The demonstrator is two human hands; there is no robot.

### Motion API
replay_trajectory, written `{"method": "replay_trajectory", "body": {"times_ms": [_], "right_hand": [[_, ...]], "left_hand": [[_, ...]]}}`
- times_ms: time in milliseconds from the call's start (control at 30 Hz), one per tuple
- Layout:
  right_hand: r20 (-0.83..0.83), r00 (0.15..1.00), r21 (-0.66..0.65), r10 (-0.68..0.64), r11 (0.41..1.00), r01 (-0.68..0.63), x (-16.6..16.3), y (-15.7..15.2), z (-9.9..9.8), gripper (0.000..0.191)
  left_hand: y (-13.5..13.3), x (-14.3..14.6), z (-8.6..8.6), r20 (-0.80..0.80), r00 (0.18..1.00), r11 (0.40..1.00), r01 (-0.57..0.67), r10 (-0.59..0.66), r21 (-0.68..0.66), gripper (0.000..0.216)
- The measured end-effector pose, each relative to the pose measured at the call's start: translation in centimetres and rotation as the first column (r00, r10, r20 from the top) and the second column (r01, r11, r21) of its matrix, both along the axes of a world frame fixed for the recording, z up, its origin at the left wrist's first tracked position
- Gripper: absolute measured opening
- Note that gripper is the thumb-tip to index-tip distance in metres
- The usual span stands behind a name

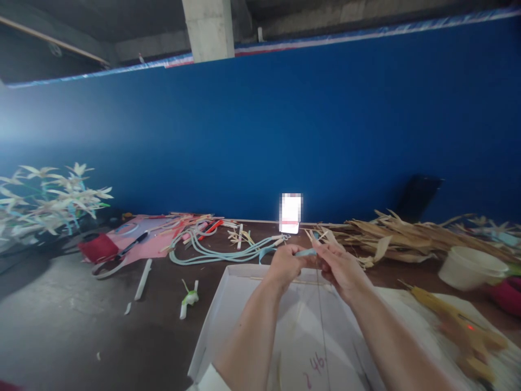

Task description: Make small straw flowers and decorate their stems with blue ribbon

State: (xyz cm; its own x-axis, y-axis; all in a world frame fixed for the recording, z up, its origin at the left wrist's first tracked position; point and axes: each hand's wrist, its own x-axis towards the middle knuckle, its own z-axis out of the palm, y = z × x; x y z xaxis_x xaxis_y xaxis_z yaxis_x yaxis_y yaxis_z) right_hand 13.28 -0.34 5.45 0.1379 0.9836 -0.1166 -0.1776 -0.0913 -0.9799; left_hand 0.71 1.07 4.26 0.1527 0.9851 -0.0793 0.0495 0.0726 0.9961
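Above a shallow white box [240,309], my two hands work close together. My left hand [287,266] is closed, pinching a light blue strip [306,252] that stretches across to my right hand [340,266]. The fingers of my right hand are closed around the top of a thin stem [321,309], where the blue strip meets it. Pale, narrow husk petals [324,237] stick up just above those fingers. From my right hand the stem hangs down over the box, which has purple handwriting inside.
Dried husks [391,239] and a white tub [468,267] lie right, behind a yellow glue gun [459,326]. Blue cords [215,255], a lit phone [290,214], pink paper [136,236], a red spool [97,248] and white husk flowers [52,190] line the back and left.
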Motion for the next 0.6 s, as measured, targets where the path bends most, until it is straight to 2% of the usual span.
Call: {"method": "replay_trajectory", "body": {"times_ms": [133, 267, 400, 600], "right_hand": [[-0.07, 0.996, -0.074, -0.057, 0.996, 0.051, 0.0, 0.0, 0.5, 0.041], [-0.044, 0.999, -0.06, -0.009, 0.998, 0.006, 0.3, 0.1, 0.2, 0.036], [0.041, 0.998, -0.001, 0.054, 0.999, -0.054, 0.5, 0.3, -0.5, 0.025], [0.316, 0.947, 0.128, -0.061, 0.992, 0.021, 0.9, 0.6, -1.1, 0.023]], "left_hand": [[0.0, -0.1, 0.2, 0.009, 1.0, 1.0, -0.017, 0.017, -0.009, 0.03], [0.0, -0.1, 0.1, 0.0, 1.0, 1.0, -0.027, 0.027, 0.011, 0.031], [0.2, -0.1, -0.2, -0.013, 1.0, 0.999, -0.026, 0.026, 0.035, 0.03], [0.1, -0.4, 0.1, -0.081, 0.997, 0.996, -0.001, 0.008, 0.087, 0.026]]}}
